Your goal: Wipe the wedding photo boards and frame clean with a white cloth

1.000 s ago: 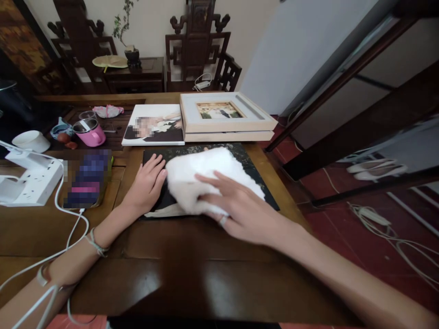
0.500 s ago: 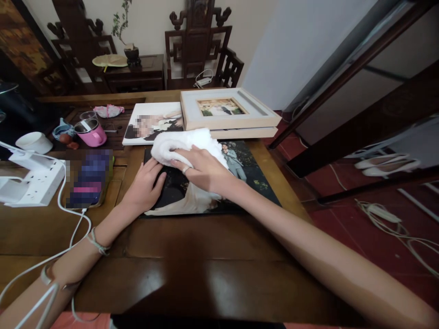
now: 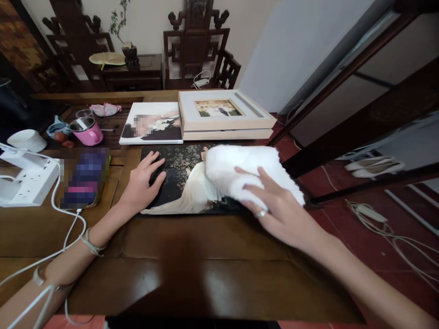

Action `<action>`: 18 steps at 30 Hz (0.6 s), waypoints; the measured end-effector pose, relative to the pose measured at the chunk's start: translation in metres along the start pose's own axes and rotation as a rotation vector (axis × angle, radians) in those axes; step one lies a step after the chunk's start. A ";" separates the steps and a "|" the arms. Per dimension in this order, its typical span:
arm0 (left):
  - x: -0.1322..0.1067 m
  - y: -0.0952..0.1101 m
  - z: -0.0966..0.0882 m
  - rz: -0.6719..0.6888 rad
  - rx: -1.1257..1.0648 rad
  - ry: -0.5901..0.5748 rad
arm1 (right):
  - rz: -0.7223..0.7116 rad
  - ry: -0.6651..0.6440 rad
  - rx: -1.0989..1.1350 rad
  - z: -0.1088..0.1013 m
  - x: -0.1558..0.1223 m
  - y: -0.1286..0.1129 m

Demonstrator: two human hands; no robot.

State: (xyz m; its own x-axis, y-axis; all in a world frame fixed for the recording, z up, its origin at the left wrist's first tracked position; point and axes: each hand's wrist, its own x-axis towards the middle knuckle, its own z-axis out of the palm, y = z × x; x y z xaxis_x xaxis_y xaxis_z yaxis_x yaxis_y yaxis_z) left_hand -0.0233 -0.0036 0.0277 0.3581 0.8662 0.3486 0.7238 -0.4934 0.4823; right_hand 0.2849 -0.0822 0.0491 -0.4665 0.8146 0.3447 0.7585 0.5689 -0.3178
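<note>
A dark photo panel [image 3: 171,176] showing a figure in a long pale dress lies flat on the wooden table [image 3: 206,242]. My left hand [image 3: 142,183] rests with fingers spread on the panel's left edge. Gripped in my right hand [image 3: 277,205] is a fluffy white cloth [image 3: 247,164], pressed over the panel's right part, which it hides. The cloth reaches past the panel's right end. A ring is on one finger of the right hand.
Behind the panel lie a smaller photo panel [image 3: 151,123] and stacked pale frames [image 3: 222,114]. To the left are a phone [image 3: 85,178] on a charging cable, a white power strip [image 3: 34,183], a pink mug [image 3: 87,131] and a white cup [image 3: 27,140].
My right hand has swept the cloth from the panel's upper left to its right end, uncovering the left and middle of the picture. My left hand stays at the left edge.
</note>
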 end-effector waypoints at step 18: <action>0.000 -0.001 -0.004 -0.028 0.105 -0.136 | -0.106 -0.102 -0.099 0.017 0.056 0.010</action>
State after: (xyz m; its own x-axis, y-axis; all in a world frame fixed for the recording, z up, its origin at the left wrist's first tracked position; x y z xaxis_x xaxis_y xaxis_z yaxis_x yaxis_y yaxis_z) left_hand -0.0261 -0.0038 0.0305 0.4087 0.8856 0.2208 0.7896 -0.4644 0.4012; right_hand 0.2587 -0.0294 0.0502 -0.5860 0.7608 0.2788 0.7413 0.6423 -0.1946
